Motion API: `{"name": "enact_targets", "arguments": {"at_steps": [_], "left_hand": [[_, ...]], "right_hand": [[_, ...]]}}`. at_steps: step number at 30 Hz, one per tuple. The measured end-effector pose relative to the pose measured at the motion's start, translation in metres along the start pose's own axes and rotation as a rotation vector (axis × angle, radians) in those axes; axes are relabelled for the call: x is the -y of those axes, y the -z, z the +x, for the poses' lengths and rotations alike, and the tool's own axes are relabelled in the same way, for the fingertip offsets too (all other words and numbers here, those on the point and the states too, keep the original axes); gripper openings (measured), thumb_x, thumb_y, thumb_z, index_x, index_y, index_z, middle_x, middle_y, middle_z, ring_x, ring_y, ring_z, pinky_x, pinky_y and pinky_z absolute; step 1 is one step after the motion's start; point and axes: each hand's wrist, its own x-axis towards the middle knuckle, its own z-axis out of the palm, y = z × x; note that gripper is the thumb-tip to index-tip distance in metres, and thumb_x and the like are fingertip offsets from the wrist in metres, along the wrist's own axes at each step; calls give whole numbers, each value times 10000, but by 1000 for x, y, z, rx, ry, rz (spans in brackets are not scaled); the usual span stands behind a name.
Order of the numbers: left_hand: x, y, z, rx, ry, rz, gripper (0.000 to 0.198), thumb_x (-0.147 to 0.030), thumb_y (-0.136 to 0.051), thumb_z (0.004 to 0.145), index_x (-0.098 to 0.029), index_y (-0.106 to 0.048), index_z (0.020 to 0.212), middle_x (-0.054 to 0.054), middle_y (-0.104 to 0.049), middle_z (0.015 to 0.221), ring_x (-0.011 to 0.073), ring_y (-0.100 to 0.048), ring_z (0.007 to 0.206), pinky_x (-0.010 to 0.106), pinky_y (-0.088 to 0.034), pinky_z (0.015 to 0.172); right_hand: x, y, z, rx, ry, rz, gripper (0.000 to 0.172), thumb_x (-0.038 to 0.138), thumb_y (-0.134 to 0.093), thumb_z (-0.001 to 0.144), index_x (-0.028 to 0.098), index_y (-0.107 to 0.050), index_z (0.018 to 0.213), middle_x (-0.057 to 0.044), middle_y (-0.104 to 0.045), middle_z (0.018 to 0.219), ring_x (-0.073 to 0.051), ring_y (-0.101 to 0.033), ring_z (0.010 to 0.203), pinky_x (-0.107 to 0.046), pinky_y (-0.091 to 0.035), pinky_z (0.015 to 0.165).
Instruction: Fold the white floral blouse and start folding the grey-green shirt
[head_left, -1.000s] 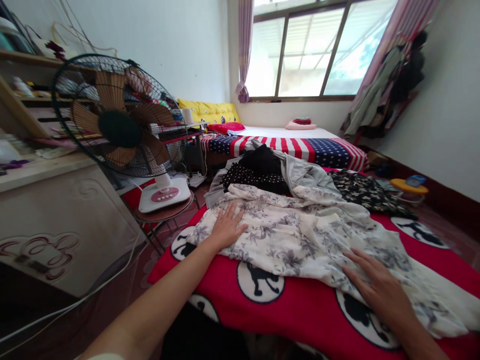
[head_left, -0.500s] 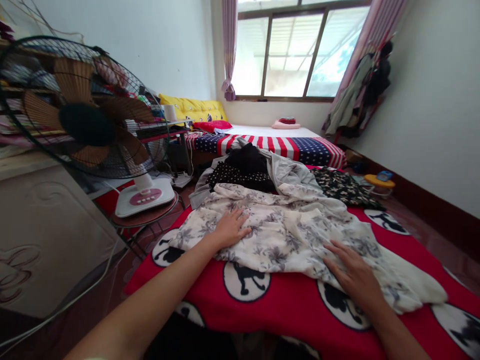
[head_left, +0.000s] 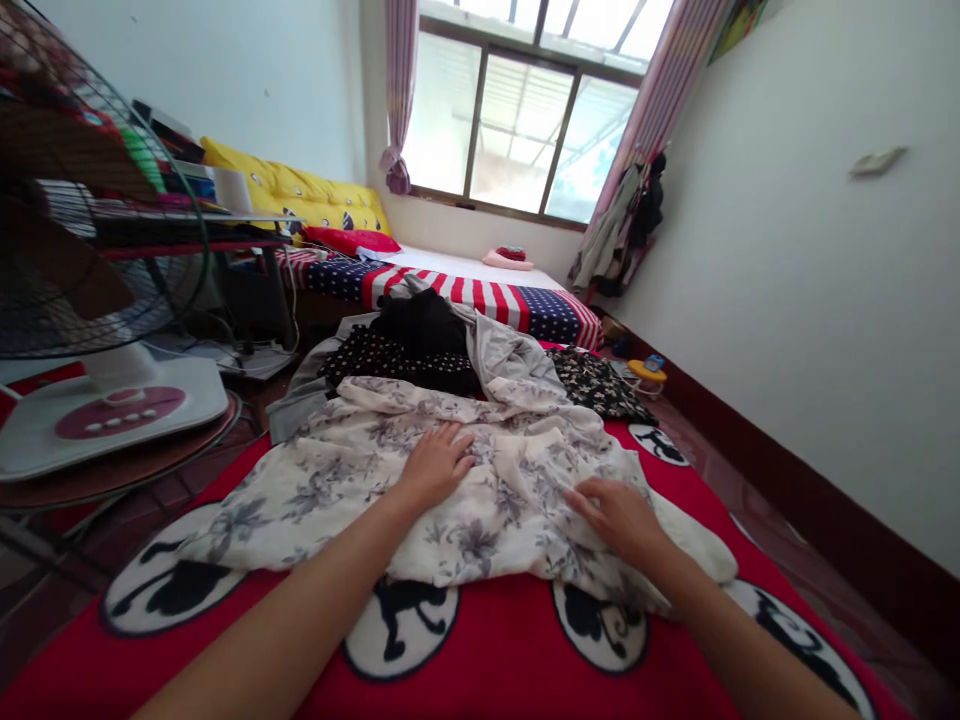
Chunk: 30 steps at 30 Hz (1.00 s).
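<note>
A white garment with grey flower print (head_left: 480,500) lies spread and wrinkled on a red blanket (head_left: 510,640) with cat-patterned circles. My left hand (head_left: 439,465) rests flat on the middle of the garment, its fingers stretched out. On the garment's right part lies my right hand (head_left: 619,515), fingers slightly bent and apart, palm down. Neither hand grips the cloth. The garment's plain white end (head_left: 697,540) sticks out beyond my right hand.
Behind the garment are a black dotted cloth (head_left: 397,360), a grey cloth (head_left: 517,350) and a dark floral garment (head_left: 600,385). A fan (head_left: 112,390) stands on a stool at left. A bed (head_left: 450,290) lies below the window.
The view has turned right, so the room shifts left. My right hand has moved inward over the floral garment, its fingers more bent. My left hand still lies flat on the cloth.
</note>
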Motion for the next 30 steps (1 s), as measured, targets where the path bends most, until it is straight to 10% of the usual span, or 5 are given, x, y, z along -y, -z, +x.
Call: {"name": "enact_targets", "arguments": {"at_steps": [6,13,20,26,30], "left_hand": [[5,-6,-4,-33,3,3,435,-395,-446,922,-265,-526,1330,69,-428,1478,266,-351,1380,483,-252,1145],[5,-10,-5,-71,22,-15,421,-391,-467,908,-318,-530,1318,21,-423,1484,244,-349,1384,475,-252,1150],[3,-6,-4,-38,44,-32,431,-397,-460,910,-309,-523,1327,37,-418,1487,252,-355,1380,489,-247,1150],[4,-7,-4,-45,36,-30,432,-392,-462,909,-292,-530,1324,45,-428,1481,257,-356,1378,483,-242,1151],[4,-8,-3,-70,17,-25,426,-380,-471,900,-274,-533,1308,62,-468,1447,258,-396,1348,474,-272,1133]], "right_hand": [[-29,17,118,-260,-168,226,244,328,-527,814,180,-721,830,-62,-724,856,-201,-654,792,-294,-469,754],[-32,-17,213,-199,-232,137,229,164,-564,759,157,-716,930,-100,-710,1007,-224,-639,927,-302,-457,823],[-20,-40,232,-5,-140,122,629,121,-690,665,187,-564,1278,-52,-712,924,-191,-644,806,-252,-462,706],[-15,0,219,-118,-179,99,84,212,-650,707,181,-673,782,-70,-695,842,-234,-631,888,-280,-440,735],[-19,43,208,-251,-219,180,136,269,-538,822,159,-616,806,-90,-690,834,-212,-662,847,-253,-452,674]]}}
